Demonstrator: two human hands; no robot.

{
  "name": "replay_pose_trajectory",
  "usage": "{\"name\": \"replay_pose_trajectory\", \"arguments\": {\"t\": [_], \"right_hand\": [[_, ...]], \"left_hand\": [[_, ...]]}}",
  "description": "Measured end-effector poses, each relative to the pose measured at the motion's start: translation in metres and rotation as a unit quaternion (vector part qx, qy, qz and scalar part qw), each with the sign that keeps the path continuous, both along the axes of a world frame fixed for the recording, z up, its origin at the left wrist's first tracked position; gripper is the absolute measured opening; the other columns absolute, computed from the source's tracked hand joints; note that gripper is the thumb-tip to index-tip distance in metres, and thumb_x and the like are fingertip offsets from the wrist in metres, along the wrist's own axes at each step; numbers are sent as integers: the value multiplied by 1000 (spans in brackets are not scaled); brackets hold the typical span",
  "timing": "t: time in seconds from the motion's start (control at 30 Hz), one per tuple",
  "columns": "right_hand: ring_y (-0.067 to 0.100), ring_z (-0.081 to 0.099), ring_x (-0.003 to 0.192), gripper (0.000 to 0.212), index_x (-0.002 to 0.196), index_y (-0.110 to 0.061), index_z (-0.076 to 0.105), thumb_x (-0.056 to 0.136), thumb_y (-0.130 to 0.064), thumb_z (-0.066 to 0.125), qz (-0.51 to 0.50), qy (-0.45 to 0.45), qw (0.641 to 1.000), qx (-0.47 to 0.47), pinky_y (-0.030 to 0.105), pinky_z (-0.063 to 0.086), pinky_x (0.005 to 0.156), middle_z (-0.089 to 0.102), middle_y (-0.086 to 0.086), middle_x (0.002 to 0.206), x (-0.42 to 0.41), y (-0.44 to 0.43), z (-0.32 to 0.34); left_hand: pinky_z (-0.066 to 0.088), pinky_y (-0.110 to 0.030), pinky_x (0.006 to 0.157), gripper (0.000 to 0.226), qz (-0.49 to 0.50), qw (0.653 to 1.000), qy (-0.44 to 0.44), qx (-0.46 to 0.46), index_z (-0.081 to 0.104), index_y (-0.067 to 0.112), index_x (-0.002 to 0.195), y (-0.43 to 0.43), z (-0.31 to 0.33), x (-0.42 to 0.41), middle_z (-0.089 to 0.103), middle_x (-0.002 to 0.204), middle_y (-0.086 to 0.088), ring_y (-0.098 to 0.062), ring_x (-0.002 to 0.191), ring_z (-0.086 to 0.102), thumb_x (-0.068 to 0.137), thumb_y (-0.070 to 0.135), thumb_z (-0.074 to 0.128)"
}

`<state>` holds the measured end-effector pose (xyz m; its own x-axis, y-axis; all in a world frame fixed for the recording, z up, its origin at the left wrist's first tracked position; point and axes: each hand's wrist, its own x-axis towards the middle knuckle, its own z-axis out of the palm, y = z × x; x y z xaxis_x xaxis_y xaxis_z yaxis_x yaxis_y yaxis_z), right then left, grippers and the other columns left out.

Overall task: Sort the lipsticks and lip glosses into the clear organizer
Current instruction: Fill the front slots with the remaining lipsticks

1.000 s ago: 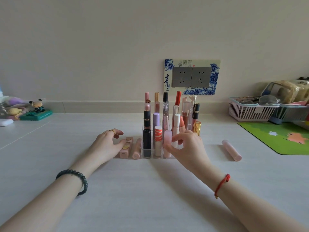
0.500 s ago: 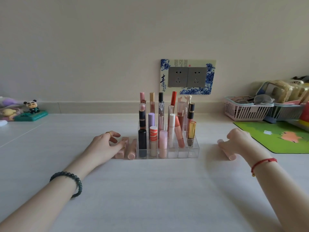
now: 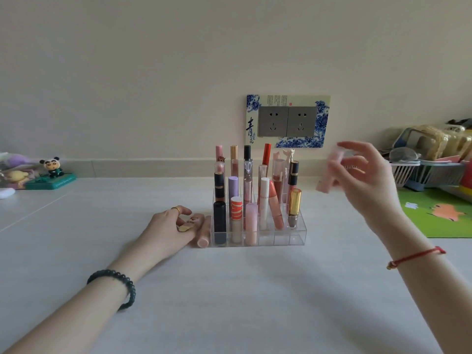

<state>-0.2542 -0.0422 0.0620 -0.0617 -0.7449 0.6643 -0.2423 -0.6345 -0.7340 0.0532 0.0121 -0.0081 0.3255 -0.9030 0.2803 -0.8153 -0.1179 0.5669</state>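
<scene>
The clear organizer [image 3: 291,238] stands mid-table with several lipsticks and glosses upright in its slots; its front right cells are bare. My right hand [image 3: 367,180] is raised to the right of it and holds a pale pink tube [image 3: 329,175], blurred, between thumb and fingers. My left hand [image 3: 168,226] rests on the table just left of the organizer, its fingers on small pink lipsticks [image 3: 190,221] lying there. A pink tube [image 3: 203,232] lies against the organizer's left wall.
A green mat [image 3: 439,213] lies at the right. Behind it stand white and blue baskets [image 3: 419,172] with pouches. Small figurines [image 3: 52,167] sit at the far left by the wall. A double wall socket [image 3: 287,121] is behind the organizer.
My right hand left the organizer, went right to the pink tube lying on the table, gripped it and lifted it into the air. My left hand stayed by the organizer.
</scene>
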Motion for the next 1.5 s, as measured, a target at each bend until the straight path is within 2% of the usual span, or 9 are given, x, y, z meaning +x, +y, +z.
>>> {"name": "replay_pose_trajectory", "arguments": {"t": [0.17, 0.43, 0.67, 0.83, 0.97, 1.13, 1.23, 1.4, 1.5], "right_hand": [[4, 64, 67, 26, 100, -16, 58, 77, -8, 67, 63, 62, 996, -30, 12, 52, 61, 65, -6, 79, 51, 24, -21], [-5, 62, 69, 27, 94, -24, 56, 77, -9, 68, 60, 107, 992, -17, 6, 49, 59, 61, -15, 72, 68, 18, -52], [0, 61, 69, 23, 93, -22, 58, 76, -11, 70, 58, 136, 989, -2, 4, 47, 63, 62, -10, 72, 70, 13, -60], [-1, 58, 70, 21, 88, -24, 55, 77, -12, 69, 54, 171, 984, 0, 1, 46, 63, 59, -11, 73, 70, 14, -63], [-1, 57, 69, 19, 92, -20, 58, 78, -13, 68, 45, 182, 982, 7, 1, 45, 61, 56, -15, 73, 70, 14, -63], [14, 59, 73, 18, 96, -18, 61, 80, -15, 66, 31, 205, 978, -1, 24, 54, 67, 61, -5, 79, 71, 18, -58], [14, 60, 72, 23, 97, -16, 63, 75, -15, 70, 37, 141, 989, -37, 23, 53, 66, 63, -3, 81, 70, 24, -46], [10, 66, 67, 39, 101, -14, 61, 67, -32, 69, 220, -58, 974, 10, 18, 53, 61, 68, -2, 78, 78, 50, -24], [17, 67, 66, 42, 100, -11, 60, 65, -31, 68, 285, -98, 952, 47, 27, 56, 58, 69, 3, 77, 85, 58, -22]], "left_hand": [[38, -24, 72, 45, 11, 1000, 6, -7, 56, 20, 113, 1, 2, 1, 60, 90, 3, -15, 86, 55, 79, 50, 60], [41, -27, 78, 47, 14, 999, 45, -15, 55, 11, 118, 2, 5, 9, 67, 105, -5, -20, 103, 59, 83, 42, 59], [43, -31, 74, 96, 12, 979, 185, -82, 53, 17, 121, 5, 11, 7, 65, 100, 1, -19, 94, 60, 43, 72, 45], [49, -35, 88, 82, 1, 962, 231, -144, 52, 16, 125, 3, 13, 8, 62, 108, -1, -17, 96, 61, 57, 62, 57], [50, -28, 77, 39, -17, 948, 245, -204, 52, 12, 126, -2, 12, 6, 62, 116, -7, -17, 94, 61, 88, 19, 57], [52, -25, 81, 30, -84, 915, 262, -295, 56, 23, 116, 5, 21, -9, 65, 109, 3, -11, 91, 62, 89, 11, 56], [49, -9, 76, 28, -132, 902, 226, -345, 58, 32, 109, 15, 29, -23, 65, 104, 19, 4, 91, 62, 85, 18, 62], [51, -9, 72, 32, -184, 888, 183, -380, 61, 47, 102, 31, 29, -53, 66, 98, 34, 4, 88, 65, 73, 35, 70], [52, -12, 59, 33, -192, 894, 139, -382, 66, 41, 103, 33, 23, -66, 70, 91, 24, 1, 78, 65, 73, 30, 72]]}}
